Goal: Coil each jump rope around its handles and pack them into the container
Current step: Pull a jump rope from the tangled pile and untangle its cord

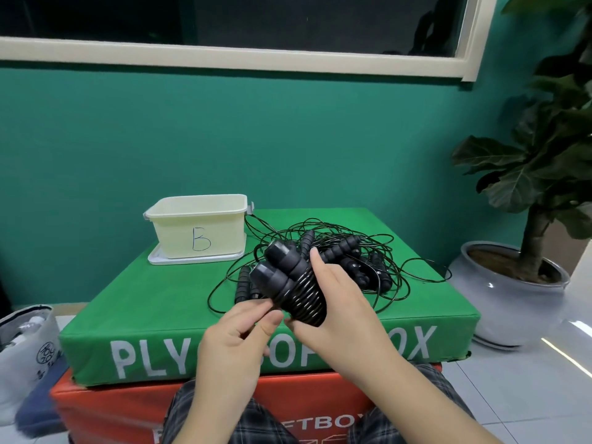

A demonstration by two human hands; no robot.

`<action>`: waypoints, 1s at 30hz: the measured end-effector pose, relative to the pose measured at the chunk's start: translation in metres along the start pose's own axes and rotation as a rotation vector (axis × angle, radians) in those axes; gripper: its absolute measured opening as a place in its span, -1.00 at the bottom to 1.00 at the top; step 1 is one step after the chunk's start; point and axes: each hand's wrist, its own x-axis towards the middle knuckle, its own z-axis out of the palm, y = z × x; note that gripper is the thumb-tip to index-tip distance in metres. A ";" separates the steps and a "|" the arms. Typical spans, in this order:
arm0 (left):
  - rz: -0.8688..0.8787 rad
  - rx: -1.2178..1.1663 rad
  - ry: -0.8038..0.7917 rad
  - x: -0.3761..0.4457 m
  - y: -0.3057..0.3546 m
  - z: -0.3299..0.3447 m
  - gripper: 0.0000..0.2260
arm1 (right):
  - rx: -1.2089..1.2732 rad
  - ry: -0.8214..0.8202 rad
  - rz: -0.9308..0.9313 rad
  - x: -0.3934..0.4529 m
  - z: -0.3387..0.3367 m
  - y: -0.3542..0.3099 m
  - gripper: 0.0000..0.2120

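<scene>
Holding the bundle (296, 291) in front of the body, above the near edge of the green box (179, 293), the person has 2 handles side by side with black cord wound tightly round their lower half. The right hand (339, 302) wraps round the coiled part, its fingers (317, 261) curled over the far side and the thumb under the coil. The left hand (237, 331) pinches something small at the bundle's lower left between thumb and forefinger, probably the cord's free end, though the cord itself is too thin to make out there.

The likeliest slip is the coil springing loose: the cord looks stiff and smooth, so if the end is not tucked under a turn before either hand lets go, the windings could unwind. A weak squeeze from the right hand could also let the 2 handles slide apart and slacken every turn.

Behind the bundle lies a tangle (349, 261) of other ropes and handles on the box, loops crossing one another. Should any loop be caught on the bundle, lifting it toward the tub (198, 225) could drag the pile along or off the edge. The tub, marked B, stands on its lid (160, 261) at the box's far left corner, light enough perhaps to shift if a bundle is dropped in hard.
</scene>
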 end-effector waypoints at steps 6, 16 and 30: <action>0.050 -0.031 -0.125 0.000 -0.001 0.000 -0.76 | 0.052 0.050 -0.018 -0.004 -0.002 0.004 -0.26; 0.029 -0.076 -0.131 0.004 -0.008 -0.004 -0.80 | 0.202 0.051 0.058 -0.006 -0.003 0.007 -0.39; -0.189 -0.190 -0.180 0.008 -0.010 -0.007 -0.17 | 0.604 -0.172 0.033 -0.009 -0.005 -0.004 -0.49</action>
